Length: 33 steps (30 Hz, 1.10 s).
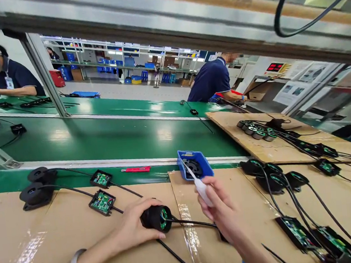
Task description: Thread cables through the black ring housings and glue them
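meanwhile, at the cardboard-covered bench (63, 225), your left hand (133, 228) wraps its fingers around a black round housing (156, 218), tipped on its side so the green board inside faces right. your right hand (219, 203) pinches a white applicator (199, 185), nozzle pointing up toward the blue tray (203, 162) just beyond. keep the housing braced against the cardboard, its cable (190, 223) lying slack, and bring the nozzle squarely to the opening. finished units (35, 194) wait at far left beside the green conveyor (101, 134).
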### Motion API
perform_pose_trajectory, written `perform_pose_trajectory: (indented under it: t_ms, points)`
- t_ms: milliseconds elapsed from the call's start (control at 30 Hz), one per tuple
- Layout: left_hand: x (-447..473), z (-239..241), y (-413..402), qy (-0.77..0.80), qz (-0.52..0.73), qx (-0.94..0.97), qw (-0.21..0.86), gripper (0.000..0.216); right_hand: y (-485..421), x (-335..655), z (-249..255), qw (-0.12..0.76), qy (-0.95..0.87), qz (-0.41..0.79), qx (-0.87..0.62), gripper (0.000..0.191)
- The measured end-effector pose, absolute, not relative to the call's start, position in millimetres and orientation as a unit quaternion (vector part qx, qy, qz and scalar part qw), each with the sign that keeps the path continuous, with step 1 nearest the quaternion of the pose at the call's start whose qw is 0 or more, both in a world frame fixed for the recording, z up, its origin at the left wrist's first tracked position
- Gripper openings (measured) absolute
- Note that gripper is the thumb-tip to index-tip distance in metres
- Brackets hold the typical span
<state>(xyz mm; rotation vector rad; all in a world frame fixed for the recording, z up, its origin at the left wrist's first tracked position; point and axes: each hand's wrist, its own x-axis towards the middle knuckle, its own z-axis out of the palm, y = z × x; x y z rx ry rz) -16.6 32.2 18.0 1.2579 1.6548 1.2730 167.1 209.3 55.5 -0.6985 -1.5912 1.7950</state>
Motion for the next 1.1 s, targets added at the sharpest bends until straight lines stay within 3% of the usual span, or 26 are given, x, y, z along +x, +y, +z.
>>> perform_pose_trajectory:
  t_ms: [133, 233, 467, 733, 833, 1100]
  points:
    - [-10.7, 16.4, 32.5, 0.656, 0.475, 0.484, 0.330, 0.058, 172.5, 206.0, 39.7, 0.285, -0.446, 0.785, -0.321, 0.046]
    - [-7.0, 13.3, 34.9, 0.625, 0.516, 0.427, 0.400, 0.059, 150.5, 207.1, 31.6, 0.258, -0.345, 0.839, -0.332, 0.043]
    - [3.3, 24.2, 29.2, 0.499, 0.490, 0.345, 0.626, 0.063, 159.3, 178.1, 16.0, 0.285, -0.343, 0.843, -0.300, 0.046]
    - [12.6, 30.1, 26.4, 0.365, 0.451, 0.294, 0.759, 0.066, 152.0, 152.4, 12.6, 0.353, -0.337, 0.821, -0.297, 0.049]
    - [11.0, 31.1, 27.5, 0.384, 0.469, 0.312, 0.731, 0.065, 157.3, 151.6, 21.8, 0.365, -0.335, 0.815, -0.301, 0.046]
    - [-5.7, 15.4, 37.7, 0.552, 0.551, 0.362, 0.510, 0.056, 180.3, 206.2, 42.6, 0.366, -0.379, 0.781, -0.336, 0.041]
